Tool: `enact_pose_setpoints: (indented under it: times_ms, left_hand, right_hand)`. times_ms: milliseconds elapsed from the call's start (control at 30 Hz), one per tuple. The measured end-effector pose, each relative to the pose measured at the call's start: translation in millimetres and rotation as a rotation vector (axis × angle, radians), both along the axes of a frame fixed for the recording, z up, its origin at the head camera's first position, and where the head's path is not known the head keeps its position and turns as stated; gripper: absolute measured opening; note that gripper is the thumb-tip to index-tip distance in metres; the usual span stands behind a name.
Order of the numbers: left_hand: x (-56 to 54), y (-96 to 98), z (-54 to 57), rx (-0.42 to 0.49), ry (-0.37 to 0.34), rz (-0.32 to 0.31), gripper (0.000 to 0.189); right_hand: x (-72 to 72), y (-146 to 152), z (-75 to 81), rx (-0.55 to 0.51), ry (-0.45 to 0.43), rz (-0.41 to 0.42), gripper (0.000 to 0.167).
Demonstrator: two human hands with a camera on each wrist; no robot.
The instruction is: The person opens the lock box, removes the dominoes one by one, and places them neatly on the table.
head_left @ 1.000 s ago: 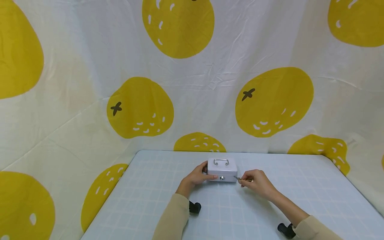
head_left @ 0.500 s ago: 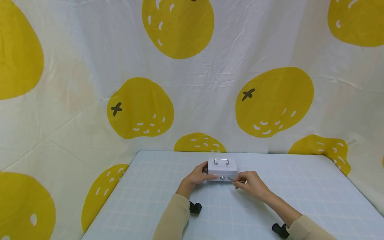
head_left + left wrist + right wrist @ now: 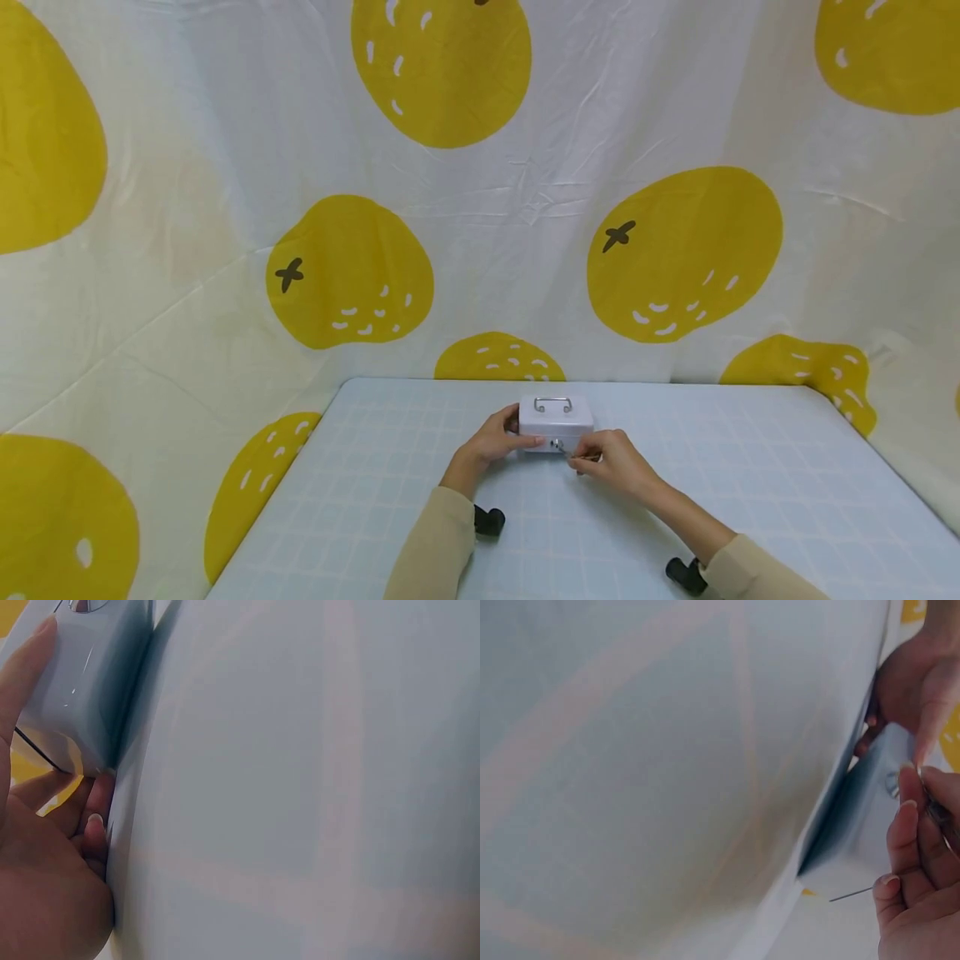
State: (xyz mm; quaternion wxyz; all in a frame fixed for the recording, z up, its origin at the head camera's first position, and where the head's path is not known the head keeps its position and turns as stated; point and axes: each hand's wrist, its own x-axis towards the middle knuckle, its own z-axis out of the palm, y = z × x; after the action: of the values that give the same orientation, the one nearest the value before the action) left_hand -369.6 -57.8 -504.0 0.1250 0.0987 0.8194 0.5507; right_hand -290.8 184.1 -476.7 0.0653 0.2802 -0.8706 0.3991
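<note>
A small white cash box point(image 3: 557, 421) with a wire handle on its lid stands near the back of the table, its lid down. My left hand point(image 3: 491, 437) grips its left end, thumb point(image 3: 26, 671) along the front and fingers round the side. On the front is a round metal lock point(image 3: 892, 784). My right hand point(image 3: 611, 458) pinches a small metal key point(image 3: 564, 451) just in front of the lock. Whether the key tip is inside the lock cannot be told; in the right wrist view the fingers hide most of it.
A pale checked cloth covers the table point(image 3: 360, 500). Behind it hangs a white curtain point(image 3: 510, 275) with big yellow fruit prints. Black wrist devices point(image 3: 489, 522) sit by both sleeves.
My right hand has moved left along the box front, bringing the key from the right corner to the lock. My left hand and the box have stayed put.
</note>
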Motion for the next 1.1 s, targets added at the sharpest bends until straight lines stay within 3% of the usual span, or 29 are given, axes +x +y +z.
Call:
enact_pose_setpoints:
  times_ms: [733, 1100]
  left_hand:
    - [2.5, -0.6, 2.3, 0.002, 0.015, -0.012, 0.086]
    - [-0.1, -0.5, -0.8, 0.0, 0.037, -0.026, 0.082]
  right_hand:
    - [-1.8, -16, 2.9, 0.092, -0.002, -0.055, 0.017]
    - [-0.4, -23, 4.9, 0.205, 0.148, -0.057, 0.01]
